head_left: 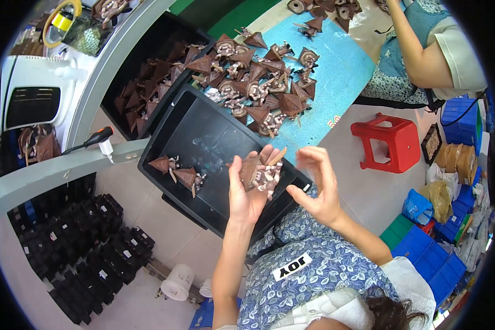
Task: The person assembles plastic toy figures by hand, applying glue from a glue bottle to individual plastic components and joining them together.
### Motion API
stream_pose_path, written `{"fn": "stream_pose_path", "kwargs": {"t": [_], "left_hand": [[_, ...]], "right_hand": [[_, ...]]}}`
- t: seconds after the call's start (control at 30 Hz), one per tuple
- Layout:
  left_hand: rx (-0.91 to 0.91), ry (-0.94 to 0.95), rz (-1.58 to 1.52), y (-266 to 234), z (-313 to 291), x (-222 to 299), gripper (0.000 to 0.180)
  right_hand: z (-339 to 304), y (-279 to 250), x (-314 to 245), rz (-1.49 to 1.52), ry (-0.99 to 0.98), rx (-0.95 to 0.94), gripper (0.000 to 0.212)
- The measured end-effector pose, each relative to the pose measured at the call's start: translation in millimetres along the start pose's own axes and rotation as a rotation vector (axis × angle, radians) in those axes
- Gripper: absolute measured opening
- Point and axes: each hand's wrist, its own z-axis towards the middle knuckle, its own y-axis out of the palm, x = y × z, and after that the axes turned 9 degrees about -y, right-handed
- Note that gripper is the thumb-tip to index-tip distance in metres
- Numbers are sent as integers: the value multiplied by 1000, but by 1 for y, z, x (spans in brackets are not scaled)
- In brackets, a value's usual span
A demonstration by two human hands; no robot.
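Above the black tray (203,121)'s right end, my left hand (244,203), half-curled, holds one brown figurine (265,177); my right hand (325,202), loosely spread, holds nothing. Two more figurines (186,177) lie near the tray's left corner. One white chest label (292,267) bears dark lettering.

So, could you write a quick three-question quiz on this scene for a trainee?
1. Which hand holds the brown-and-pale figurine?
2. True or false: the red stool is to the right of the near black tray.
3. How many figurines lie in that tray?
A) none
B) two
C) ten

Key:
1. The left hand.
2. True.
3. B
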Motion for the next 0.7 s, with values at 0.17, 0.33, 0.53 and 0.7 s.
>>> {"fn": "stream_pose_path", "kwargs": {"t": [0.17,0.33,0.53,0.7], "left_hand": [[-37,26,182,13,-18,-4,50],[193,-46,220,28,-31,4,57],[73,-177,151,10,-29,10,57],[131,-123,-16,26,-28,4,60]], "right_hand": [[-9,17,-17,450,523,-220,36],[-9,18,-23,-289,-223,-286,40],[3,6,-19,-399,-480,-298,43],[-4,13,-42,-94,-69,-17,43]]}}
